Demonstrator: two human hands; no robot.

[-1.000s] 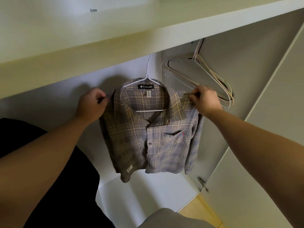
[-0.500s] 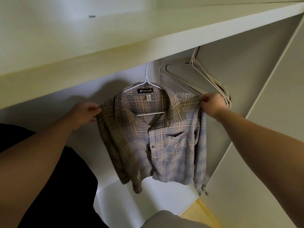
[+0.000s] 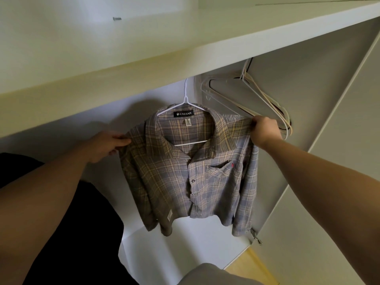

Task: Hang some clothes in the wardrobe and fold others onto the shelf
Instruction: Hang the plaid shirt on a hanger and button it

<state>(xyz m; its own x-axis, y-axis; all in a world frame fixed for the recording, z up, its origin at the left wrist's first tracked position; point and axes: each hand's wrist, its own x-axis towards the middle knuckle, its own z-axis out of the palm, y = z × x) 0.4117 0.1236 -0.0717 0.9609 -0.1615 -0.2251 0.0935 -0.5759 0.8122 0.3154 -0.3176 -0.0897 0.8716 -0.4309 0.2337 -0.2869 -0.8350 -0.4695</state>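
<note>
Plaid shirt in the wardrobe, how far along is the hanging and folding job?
Done: the plaid shirt hangs on a white hanger under the shelf. In hand: the left hand and right hand pinch its shoulders, seemingly straightening it. Left: empty hangers wait at the right, and no folded clothes show on the visible shelf.

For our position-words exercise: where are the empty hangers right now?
Head view, upper right: the empty hangers hang under the shelf, just right of the plaid shirt and behind the right hand gripping its shoulder.
</note>
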